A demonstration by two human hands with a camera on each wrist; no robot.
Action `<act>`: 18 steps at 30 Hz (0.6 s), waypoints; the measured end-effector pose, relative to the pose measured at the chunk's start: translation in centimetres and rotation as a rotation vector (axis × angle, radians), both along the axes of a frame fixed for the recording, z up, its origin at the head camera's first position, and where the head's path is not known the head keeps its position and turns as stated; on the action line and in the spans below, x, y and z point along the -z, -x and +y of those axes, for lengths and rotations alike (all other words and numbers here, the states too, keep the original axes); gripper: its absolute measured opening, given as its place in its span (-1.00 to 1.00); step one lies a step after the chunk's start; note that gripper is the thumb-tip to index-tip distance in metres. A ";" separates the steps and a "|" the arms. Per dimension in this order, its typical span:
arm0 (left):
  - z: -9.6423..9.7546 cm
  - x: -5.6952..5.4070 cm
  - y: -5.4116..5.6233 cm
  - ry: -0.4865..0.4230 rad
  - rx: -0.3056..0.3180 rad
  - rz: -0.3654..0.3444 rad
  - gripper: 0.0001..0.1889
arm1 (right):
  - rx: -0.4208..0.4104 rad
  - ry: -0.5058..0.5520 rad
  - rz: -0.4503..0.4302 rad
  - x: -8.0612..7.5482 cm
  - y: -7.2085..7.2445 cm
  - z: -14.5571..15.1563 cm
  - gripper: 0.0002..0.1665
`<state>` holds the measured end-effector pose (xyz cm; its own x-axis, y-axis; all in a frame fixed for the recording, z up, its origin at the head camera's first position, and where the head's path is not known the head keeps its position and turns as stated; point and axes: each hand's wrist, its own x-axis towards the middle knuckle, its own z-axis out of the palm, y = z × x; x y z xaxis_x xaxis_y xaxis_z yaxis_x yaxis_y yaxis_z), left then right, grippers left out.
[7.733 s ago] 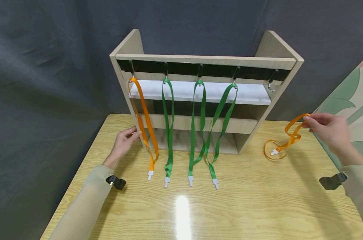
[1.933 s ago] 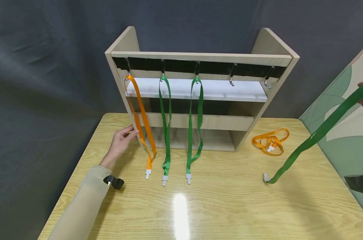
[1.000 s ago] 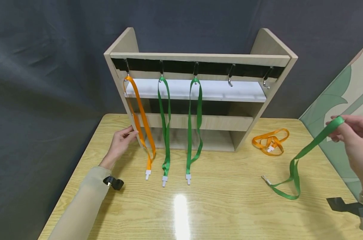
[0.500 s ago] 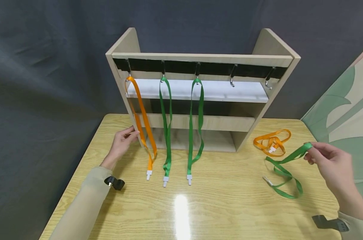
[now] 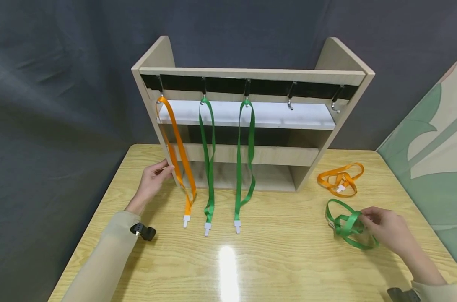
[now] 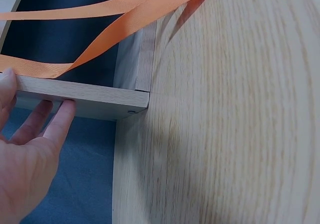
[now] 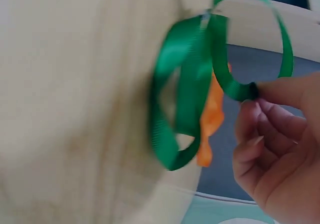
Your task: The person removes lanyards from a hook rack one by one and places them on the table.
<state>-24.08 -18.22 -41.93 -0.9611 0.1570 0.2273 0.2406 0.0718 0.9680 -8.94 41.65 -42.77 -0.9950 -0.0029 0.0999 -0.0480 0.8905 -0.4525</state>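
My left hand [image 5: 151, 178] grips the left side panel of a wooden shelf rack [image 5: 307, 172]; in the left wrist view the thumb is at its front edge and fingers [image 6: 59, 121] lie along its outer face. On the table at the right, my right hand [image 5: 388, 228] pinches a green lanyard [image 5: 349, 224] between thumb and fingertips. This lanyard lies mostly in loose loops, low over the wood. Behind it an orange lanyard [image 5: 339, 178] is coiled on the table. From the rack's left hooks hang another orange lanyard [image 5: 181, 144] and two green ones [image 5: 210, 163], white clips down.
The two right hooks [image 5: 290, 102] on the rack's black strip carry nothing. A dark cloth [image 5: 62, 105] covers the wall behind the wooden table [image 5: 273, 260], and a leaf-patterned panel [image 5: 440, 167] borders it at the right.
The right hand let go of the orange lanyard on the table, and a green lanyard left the fourth hook. Lately the hand came down and left, and the green lanyard folded into loops. Left hand still.
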 end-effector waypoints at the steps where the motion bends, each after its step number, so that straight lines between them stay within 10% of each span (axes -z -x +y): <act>1: 0.0 0.0 0.0 0.001 0.000 0.000 -0.61 | -0.014 -0.036 0.004 0.3 0.1 -0.1 -0.80; 18: -0.1 0.1 0.1 0.001 0.002 0.003 -0.61 | -0.019 -0.093 -0.082 2.8 1.0 -0.2 -0.87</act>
<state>-24.14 -18.29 -42.01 -0.9600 0.1589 0.2305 0.2441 0.0721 0.9671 -9.89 41.49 -45.55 -0.9995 -0.0273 0.0162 -0.0314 0.9280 -0.3713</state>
